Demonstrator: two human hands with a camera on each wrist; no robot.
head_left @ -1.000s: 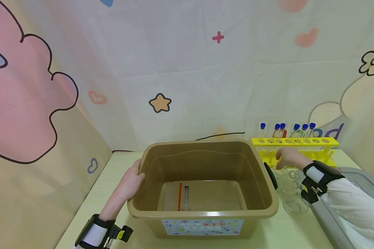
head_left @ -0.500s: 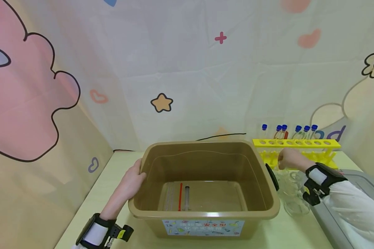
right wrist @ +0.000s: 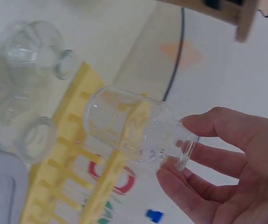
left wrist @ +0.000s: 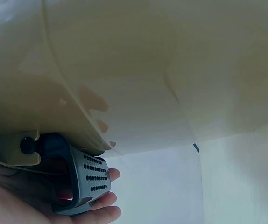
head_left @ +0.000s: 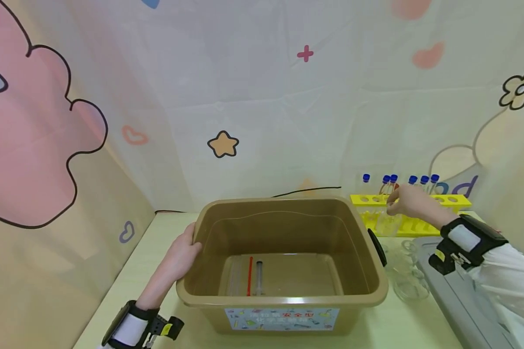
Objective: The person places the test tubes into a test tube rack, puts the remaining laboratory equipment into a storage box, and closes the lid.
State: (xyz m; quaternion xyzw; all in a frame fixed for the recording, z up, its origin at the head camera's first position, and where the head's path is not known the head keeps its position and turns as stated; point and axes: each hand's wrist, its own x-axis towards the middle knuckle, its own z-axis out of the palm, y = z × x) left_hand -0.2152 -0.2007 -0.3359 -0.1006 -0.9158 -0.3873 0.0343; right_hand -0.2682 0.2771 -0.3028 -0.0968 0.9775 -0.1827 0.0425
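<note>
My right hand [head_left: 412, 201] pinches the neck of a small clear glass bottle [head_left: 388, 224], lifted in front of the yellow test tube rack. In the right wrist view, thumb and fingers close around the flared lip of that glass bottle [right wrist: 129, 123], which is tilted on its side in that picture. My left hand [head_left: 181, 254] holds the left side of a brown plastic bin [head_left: 284, 300]. In the left wrist view, fingers are wrapped around the bin's dark perforated handle [left wrist: 94, 177]. Inside the bin lie a red stick [head_left: 250, 276] and a clear tube with a dark end [head_left: 259, 277].
Behind the right hand stands the yellow rack [head_left: 451, 199] holding several blue-capped tubes [head_left: 424, 179]. Other clear glass vessels [head_left: 410, 286] stand between the bin and a grey lid [head_left: 441, 286] at the right. A printed cloth [head_left: 262, 97] hangs behind the table.
My right hand has risen from among the glassware in front of the rack, bringing up the glass bottle. The left hand stays on the bin.
</note>
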